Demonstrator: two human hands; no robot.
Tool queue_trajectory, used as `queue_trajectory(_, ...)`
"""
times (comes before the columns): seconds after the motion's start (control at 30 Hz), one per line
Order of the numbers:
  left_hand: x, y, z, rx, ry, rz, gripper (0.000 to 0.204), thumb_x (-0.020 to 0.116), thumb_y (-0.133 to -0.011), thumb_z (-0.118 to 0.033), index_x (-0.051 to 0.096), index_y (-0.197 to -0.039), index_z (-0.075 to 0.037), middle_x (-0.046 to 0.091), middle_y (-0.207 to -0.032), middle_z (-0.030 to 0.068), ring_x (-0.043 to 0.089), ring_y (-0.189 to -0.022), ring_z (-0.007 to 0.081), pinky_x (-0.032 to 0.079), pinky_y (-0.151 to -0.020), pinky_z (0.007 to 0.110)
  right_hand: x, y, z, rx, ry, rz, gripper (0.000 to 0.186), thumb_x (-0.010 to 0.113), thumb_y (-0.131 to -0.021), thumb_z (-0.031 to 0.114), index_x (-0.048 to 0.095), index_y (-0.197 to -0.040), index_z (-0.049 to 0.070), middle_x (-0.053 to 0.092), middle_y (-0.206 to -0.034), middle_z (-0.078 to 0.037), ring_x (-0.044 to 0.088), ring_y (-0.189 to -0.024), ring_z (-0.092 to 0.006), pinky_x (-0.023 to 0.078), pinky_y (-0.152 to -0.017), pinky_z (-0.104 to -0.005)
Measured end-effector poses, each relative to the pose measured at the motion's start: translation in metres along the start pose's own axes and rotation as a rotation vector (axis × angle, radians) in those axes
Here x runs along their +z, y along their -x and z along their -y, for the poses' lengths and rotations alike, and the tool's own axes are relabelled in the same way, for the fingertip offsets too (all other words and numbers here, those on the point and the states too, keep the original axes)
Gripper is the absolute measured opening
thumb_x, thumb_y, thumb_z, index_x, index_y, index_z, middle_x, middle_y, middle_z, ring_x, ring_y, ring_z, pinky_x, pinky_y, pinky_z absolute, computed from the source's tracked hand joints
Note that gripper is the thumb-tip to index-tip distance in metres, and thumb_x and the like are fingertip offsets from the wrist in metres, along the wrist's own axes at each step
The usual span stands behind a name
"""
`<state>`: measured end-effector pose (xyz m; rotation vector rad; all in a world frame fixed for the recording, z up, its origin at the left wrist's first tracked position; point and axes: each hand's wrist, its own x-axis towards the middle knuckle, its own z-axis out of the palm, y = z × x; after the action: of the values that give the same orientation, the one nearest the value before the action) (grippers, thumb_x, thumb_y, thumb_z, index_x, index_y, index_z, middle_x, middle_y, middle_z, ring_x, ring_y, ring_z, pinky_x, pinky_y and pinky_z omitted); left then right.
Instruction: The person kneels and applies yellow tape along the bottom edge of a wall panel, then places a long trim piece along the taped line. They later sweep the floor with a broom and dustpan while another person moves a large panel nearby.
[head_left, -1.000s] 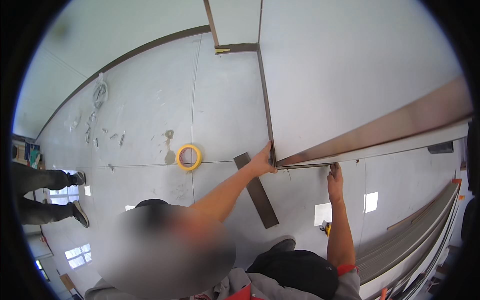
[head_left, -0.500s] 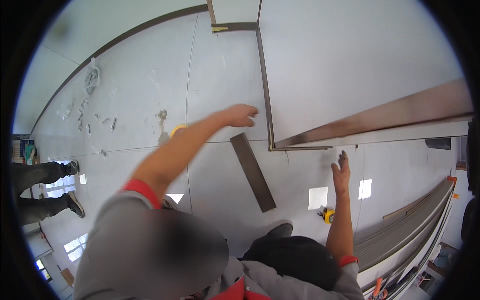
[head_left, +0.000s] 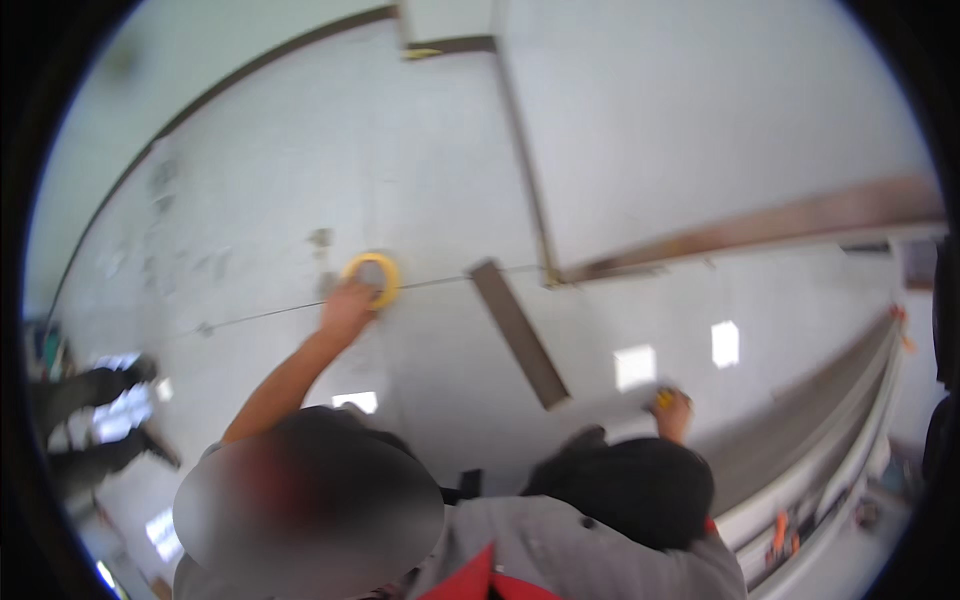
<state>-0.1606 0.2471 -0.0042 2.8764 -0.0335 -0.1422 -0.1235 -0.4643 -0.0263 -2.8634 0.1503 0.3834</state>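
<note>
My left hand [head_left: 349,305] is on a yellow tape roll [head_left: 389,276] lying on the pale floor, its fingers gripping the ring, blurred by motion. Low on the right, my right hand [head_left: 677,414] holds a small yellow and black tool [head_left: 664,400], which looks like a tape measure. A dark brown flat strip [head_left: 517,335] lies loose between my hands. Beyond it, brown edging [head_left: 519,150] runs around the corner of a large white panel [head_left: 700,120]. A small yellow piece [head_left: 422,52] sits at the far bend of the edging.
At the left stand another person's dark-trousered legs [head_left: 85,390]. Long stacked strips or panels [head_left: 820,430] lie along the right, with orange-handled tools [head_left: 785,535] near them. Small blurred scraps [head_left: 163,180] are scattered toward the far left.
Both hands have left the panel's corner. My left hand moved down-left and took hold of the tape roll; my right hand moved down and took hold of the yellow tool. The whole view is now blurred.
</note>
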Motion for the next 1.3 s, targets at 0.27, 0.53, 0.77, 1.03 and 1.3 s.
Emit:
queue_trajectory(0.27, -0.020, -0.007, -0.042, 0.394, -0.008, 0.259, 0.007, 0.069, -0.071, -0.014, 0.064, -0.073, -0.010, 0.061, -0.077, 0.0086, 0.062, -0.089, 0.0290, 0.054, -0.072, 0.042, -0.026, 0.017, 0.121, 0.055, -0.157, 0.075, 0.049, 0.077, -0.070, 0.023, 0.064, -0.115, 0.007, 0.060, -0.110, -0.020, 0.061, -0.101, -0.0358, 0.050, -0.089, -0.0425)
queue_trajectory(0.53, -0.096, -0.077, -0.190, 1.298, 0.065, 0.380, 0.002, 0.066, -0.078, -0.014, 0.065, -0.081, -0.014, 0.061, -0.086, -0.0010, 0.057, -0.099, 0.0194, 0.049, -0.082, 0.032, -0.087, 0.039, 0.253, 0.311, -1.044, 0.734, 0.040, 0.068, -0.090, 0.034, 0.059, -0.117, 0.006, 0.060, -0.099, -0.005, 0.059, -0.091, -0.0138, 0.052, -0.074, -0.0301)
queue_trajectory(0.77, -0.057, -0.104, -0.292, 1.562, 0.018, 0.167, 0.009, 0.066, -0.077, -0.013, 0.065, -0.086, -0.013, 0.058, -0.090, -0.0013, 0.055, -0.095, 0.0180, 0.046, -0.084, 0.031, -0.135, 0.076, 0.237, 0.408, -1.136, 0.409, 0.040, 0.072, -0.089, 0.036, 0.060, -0.110, 0.004, 0.057, -0.092, -0.003, 0.056, -0.083, -0.0120, 0.051, -0.066, -0.0285)
queue_trajectory(1.03, -0.046, -0.095, -0.339, 1.334, 0.326, -0.083, 0.063, 0.074, -0.074, -0.015, 0.053, -0.132, -0.005, 0.053, -0.131, 0.0135, 0.047, -0.128, 0.0299, 0.037, -0.108, 0.047, -0.195, 0.157, 0.162, 0.695, -1.266, -0.156, 0.042, 0.076, -0.082, 0.024, 0.058, -0.114, 0.004, 0.060, -0.098, -0.008, 0.065, -0.092, -0.0201, 0.062, -0.078, -0.0397)
queue_trajectory(1.3, 0.061, -0.110, -0.236, 0.963, -0.107, 0.315, 0.056, 0.070, -0.079, -0.011, 0.052, -0.132, -0.001, 0.054, -0.130, 0.0165, 0.049, -0.124, 0.0310, 0.033, -0.108, 0.049, -0.265, 0.286, -0.002, 1.172, -0.764, -0.598, 0.035, 0.074, -0.075, 0.030, 0.061, -0.097, 0.006, 0.059, -0.093, -0.006, 0.061, -0.082, -0.0184, 0.061, -0.071, -0.0433)
